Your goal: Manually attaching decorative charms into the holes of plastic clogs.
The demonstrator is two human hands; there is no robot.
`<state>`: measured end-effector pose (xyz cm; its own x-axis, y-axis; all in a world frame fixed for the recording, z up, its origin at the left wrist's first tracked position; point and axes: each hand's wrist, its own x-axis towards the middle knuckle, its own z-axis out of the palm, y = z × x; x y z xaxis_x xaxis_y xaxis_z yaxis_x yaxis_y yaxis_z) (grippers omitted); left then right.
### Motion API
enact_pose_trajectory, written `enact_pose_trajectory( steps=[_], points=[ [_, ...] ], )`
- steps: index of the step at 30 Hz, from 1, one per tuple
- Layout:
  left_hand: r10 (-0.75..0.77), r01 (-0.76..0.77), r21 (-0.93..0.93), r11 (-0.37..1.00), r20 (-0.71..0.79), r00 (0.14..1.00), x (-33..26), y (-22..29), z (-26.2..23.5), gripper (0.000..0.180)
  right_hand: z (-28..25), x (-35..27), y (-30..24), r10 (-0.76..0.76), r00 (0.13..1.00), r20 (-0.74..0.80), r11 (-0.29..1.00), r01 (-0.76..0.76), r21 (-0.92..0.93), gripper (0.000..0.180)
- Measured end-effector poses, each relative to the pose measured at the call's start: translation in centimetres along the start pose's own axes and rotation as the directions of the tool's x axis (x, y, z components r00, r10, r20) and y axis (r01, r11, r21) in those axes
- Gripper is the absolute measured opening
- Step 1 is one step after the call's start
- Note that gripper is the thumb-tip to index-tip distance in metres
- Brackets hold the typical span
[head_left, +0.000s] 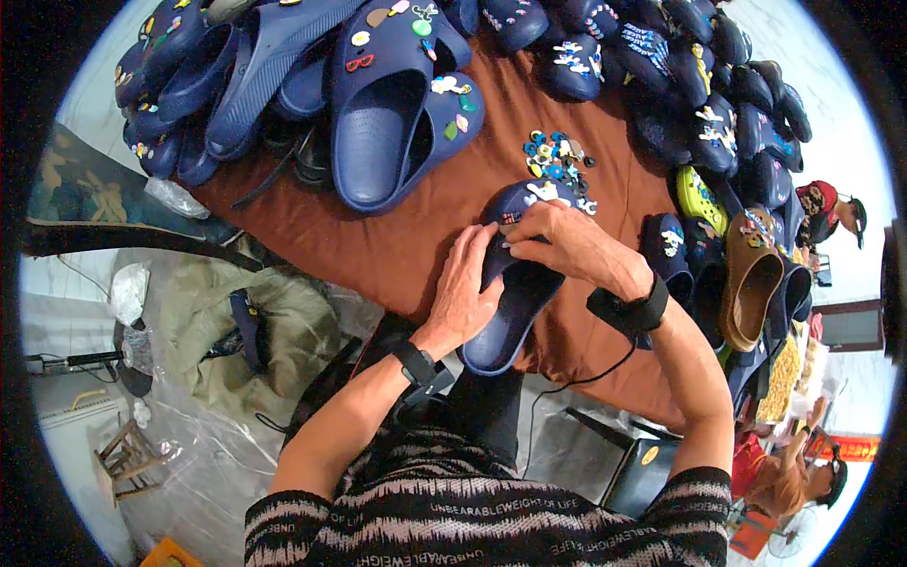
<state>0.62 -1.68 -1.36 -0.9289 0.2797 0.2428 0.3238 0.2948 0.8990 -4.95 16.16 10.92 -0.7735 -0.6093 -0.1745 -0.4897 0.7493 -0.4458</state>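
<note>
Slipping could be caused by uneven pressure: the navy clog [511, 326] is clamped by the left hand [465, 285], its decorated upper pinched by the right hand [567, 242].

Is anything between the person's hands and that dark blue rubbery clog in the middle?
Nothing visible: the left hand touches the dark blue rubbery clog, and the right hand is at its decorated top. The small multicoloured charms lie beyond it.
</note>
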Motion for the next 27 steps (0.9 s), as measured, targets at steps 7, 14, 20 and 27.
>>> enact_pose_trajectory(
  steps=[7, 14, 20, 27],
  points=[
    [0.007, -0.008, -0.019, 1.0, -0.047, 0.999, -0.1, 0.0, 0.1, 0.075, 1.7, -0.8, -0.3, 0.011, 1.0, -0.022, 0.986, -0.014, -0.165, 0.021],
    [0.038, -0.039, -0.011, 0.999, -0.031, 0.999, -0.1, 0.0, 0.1, 0.07, 4.4, -2.3, -0.3, -0.181, 0.926, -0.332, 0.964, 0.101, -0.244, 0.026],
    [0.028, -0.027, 0.02, 0.999, -0.035, 0.999, -0.2, -0.1, 0.3, 0.065, 5.1, -1.5, -0.6, -0.228, 0.868, -0.442, 0.938, 0.075, -0.339, 0.022],
    [0.069, -0.069, 0.011, 0.998, -0.048, 0.996, 0.0, -0.4, 0.3, 0.065, 5.0, -1.5, -0.2, -0.255, 0.868, -0.426, 0.918, 0.079, -0.388, 0.022]
  ],
)
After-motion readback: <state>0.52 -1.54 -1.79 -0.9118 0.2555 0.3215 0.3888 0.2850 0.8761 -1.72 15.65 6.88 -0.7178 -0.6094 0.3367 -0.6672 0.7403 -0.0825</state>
